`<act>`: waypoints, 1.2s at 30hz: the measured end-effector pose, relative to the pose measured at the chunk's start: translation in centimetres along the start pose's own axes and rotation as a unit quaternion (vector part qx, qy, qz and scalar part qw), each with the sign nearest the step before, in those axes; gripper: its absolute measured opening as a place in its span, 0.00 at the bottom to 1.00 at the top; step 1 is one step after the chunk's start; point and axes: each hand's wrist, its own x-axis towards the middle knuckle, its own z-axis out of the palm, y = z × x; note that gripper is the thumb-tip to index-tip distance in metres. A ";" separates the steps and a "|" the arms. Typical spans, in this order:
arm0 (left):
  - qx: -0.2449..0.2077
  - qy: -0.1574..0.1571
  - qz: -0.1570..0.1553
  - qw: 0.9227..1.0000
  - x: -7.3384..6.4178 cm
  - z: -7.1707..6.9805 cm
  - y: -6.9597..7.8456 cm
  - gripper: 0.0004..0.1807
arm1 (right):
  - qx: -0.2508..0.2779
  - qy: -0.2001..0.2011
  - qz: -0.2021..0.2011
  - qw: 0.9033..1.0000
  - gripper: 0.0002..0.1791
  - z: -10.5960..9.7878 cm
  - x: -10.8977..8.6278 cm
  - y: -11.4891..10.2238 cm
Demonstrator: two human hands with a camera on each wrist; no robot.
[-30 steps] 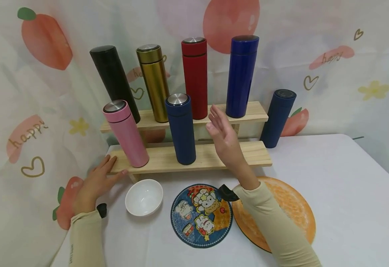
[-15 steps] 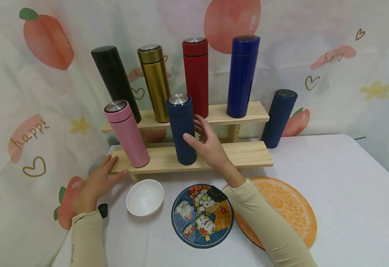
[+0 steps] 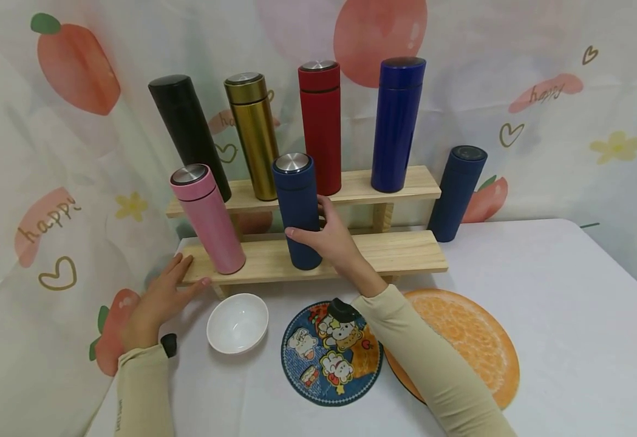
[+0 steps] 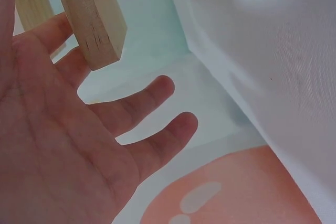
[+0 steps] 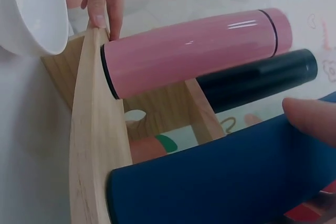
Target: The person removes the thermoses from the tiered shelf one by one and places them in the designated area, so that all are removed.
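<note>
A two-tier wooden rack (image 3: 400, 250) stands at the back of the table. On its lower board, a dark blue thermos (image 3: 297, 212) with a steel lid top stands upright. My right hand (image 3: 333, 241) grips this thermos from the right, thumb across the front and fingers behind it. The right wrist view shows the thumb (image 5: 311, 121) on the blue thermos wall (image 5: 220, 177); the fingers are mostly hidden. A pink thermos (image 3: 211, 224) is to its left. My left hand (image 3: 160, 297) rests on the board's left end, fingers spread around the wood (image 4: 97, 30).
Black (image 3: 187, 127), gold (image 3: 252, 142), red (image 3: 320, 133) and bright blue (image 3: 397, 127) thermoses line the upper board. Another dark blue thermos (image 3: 456, 194) stands right of the rack. In front are a white bowl (image 3: 237, 325), a cartoon mat (image 3: 318, 364) and an orange mat (image 3: 476, 340).
My right hand has come down and left from beside the upper board, and its thumb and fingers have closed round the dark blue thermos. The left hand stays put.
</note>
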 end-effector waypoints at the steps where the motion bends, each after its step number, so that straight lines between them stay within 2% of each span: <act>1: -0.001 -0.001 -0.001 1.000 0.0 0.0 0.0 0.55 | -0.002 0.005 -0.001 1.000 0.49 0.0 0.0 0.1; 8: -0.009 -0.007 -0.008 1.000 0.0 0.2 0.2 0.56 | -0.004 0.030 -0.007 1.000 0.48 0.0 -0.1 0.0; 14: -0.015 -0.012 -0.009 1.000 0.2 0.3 0.0 0.57 | -0.006 0.040 -0.007 0.999 0.48 -0.9 -0.6 -0.1; 27: -0.015 -0.012 0.002 1.000 0.1 0.1 -0.2 0.56 | -0.007 0.070 -0.021 0.997 0.44 -4.5 -2.1 -0.9; 36: -0.018 -0.014 0.003 1.000 -0.1 0.1 0.1 0.56 | -0.018 0.094 -0.009 0.995 0.46 -7.5 -3.5 -1.8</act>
